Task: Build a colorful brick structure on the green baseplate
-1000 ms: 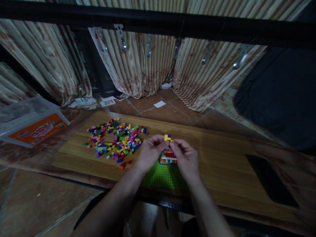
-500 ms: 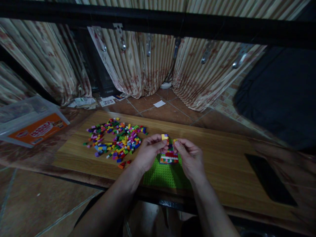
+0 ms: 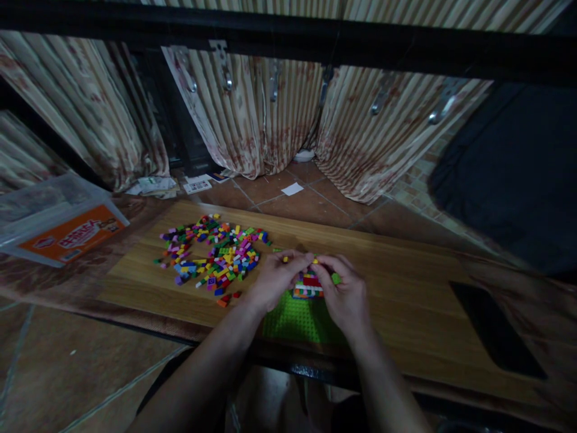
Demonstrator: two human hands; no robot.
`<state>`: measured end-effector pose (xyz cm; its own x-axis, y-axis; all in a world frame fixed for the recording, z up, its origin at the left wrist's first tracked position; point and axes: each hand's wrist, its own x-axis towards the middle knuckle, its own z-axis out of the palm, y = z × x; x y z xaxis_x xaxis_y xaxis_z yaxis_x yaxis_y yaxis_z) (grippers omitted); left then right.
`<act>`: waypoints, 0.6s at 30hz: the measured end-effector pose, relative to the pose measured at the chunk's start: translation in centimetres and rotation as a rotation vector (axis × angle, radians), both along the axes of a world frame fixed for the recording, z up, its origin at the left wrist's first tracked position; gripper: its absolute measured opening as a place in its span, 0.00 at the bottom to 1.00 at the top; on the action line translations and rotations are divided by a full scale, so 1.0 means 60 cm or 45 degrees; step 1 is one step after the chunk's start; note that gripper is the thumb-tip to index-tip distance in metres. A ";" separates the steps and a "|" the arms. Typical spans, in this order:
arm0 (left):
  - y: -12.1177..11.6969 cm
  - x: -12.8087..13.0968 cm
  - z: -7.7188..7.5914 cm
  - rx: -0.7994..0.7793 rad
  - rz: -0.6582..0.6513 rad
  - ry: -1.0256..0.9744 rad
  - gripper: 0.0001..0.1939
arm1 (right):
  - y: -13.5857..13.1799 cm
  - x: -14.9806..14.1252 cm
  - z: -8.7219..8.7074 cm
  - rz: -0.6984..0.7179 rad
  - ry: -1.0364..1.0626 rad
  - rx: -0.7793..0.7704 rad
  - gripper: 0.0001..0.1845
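Peeking between left grip (image 3: 276,278) and right grip (image 3: 346,291) (barely): yellow brick (image 3: 315,261)

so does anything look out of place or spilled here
One thing, mildly: a white sheet lies loose on the tiled floor, beyond the wooden board, as if dropped. The loose bricks on the board are scattered, but nothing there looks plainly damaged.

Curtains (image 3: 288,120): we see stripes and reddish blotches.
Metal hooks (image 3: 274,87): we see them below a black bar (image 3: 288,37).
White paper (image 3: 292,189): we spot it on floor tiles (image 3: 315,207).
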<state>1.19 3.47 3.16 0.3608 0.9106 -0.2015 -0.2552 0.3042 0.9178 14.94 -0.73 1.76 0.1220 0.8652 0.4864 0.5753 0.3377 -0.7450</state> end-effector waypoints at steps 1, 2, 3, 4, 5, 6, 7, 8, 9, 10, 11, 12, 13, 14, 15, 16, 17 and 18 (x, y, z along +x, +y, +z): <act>-0.002 0.001 -0.001 0.065 -0.011 0.050 0.15 | -0.001 -0.001 0.003 0.004 -0.043 0.011 0.07; -0.003 0.002 -0.001 0.116 -0.021 0.088 0.15 | -0.002 -0.002 0.005 0.008 -0.077 0.019 0.08; -0.003 0.002 -0.002 0.150 -0.031 0.112 0.14 | -0.002 -0.003 0.006 0.012 -0.103 0.024 0.08; -0.003 0.001 -0.002 0.168 -0.035 0.126 0.14 | -0.002 -0.004 0.008 0.015 -0.119 0.027 0.08; -0.003 0.000 -0.002 0.174 -0.040 0.135 0.13 | -0.002 -0.004 0.008 0.016 -0.124 0.028 0.08; -0.003 0.000 -0.002 0.171 -0.047 0.141 0.12 | -0.002 -0.005 0.008 0.018 -0.121 0.022 0.07; -0.002 -0.001 -0.002 0.166 -0.051 0.144 0.12 | -0.002 -0.004 0.008 0.023 -0.112 0.014 0.07; -0.002 -0.002 -0.002 0.160 -0.053 0.145 0.12 | -0.002 -0.004 0.007 0.027 -0.100 0.006 0.07; -0.002 -0.002 -0.002 0.155 -0.054 0.150 0.12 | -0.002 -0.004 0.006 0.033 -0.088 0.000 0.07; -0.001 -0.002 -0.002 0.150 -0.053 0.157 0.12 | -0.002 -0.003 0.004 0.035 -0.078 -0.003 0.06; -0.001 -0.002 -0.002 0.147 -0.053 0.167 0.12 | -0.002 -0.003 0.003 0.031 -0.069 0.000 0.06; -0.001 -0.002 -0.002 0.147 -0.054 0.177 0.12 | -0.002 -0.003 0.001 0.022 -0.065 0.007 0.05; -0.002 -0.002 -0.002 0.149 -0.056 0.188 0.13 | -0.003 -0.003 -0.001 0.010 -0.064 0.018 0.05; -0.002 -0.001 -0.002 0.153 -0.061 0.199 0.13 | -0.003 -0.003 -0.002 0.000 -0.064 0.028 0.04; -0.002 -0.001 -0.002 0.158 -0.066 0.206 0.13 | -0.004 -0.003 -0.003 -0.004 -0.066 0.035 0.04; -0.002 -0.001 -0.002 0.162 -0.071 0.213 0.13 | -0.004 -0.003 -0.003 -0.003 -0.070 0.041 0.04; -0.002 -0.002 -0.003 0.164 -0.078 0.222 0.13 | -0.005 -0.003 -0.003 0.004 -0.077 0.042 0.04; -0.001 -0.002 -0.003 0.164 -0.083 0.231 0.13 | -0.005 -0.003 -0.003 0.012 -0.081 0.040 0.04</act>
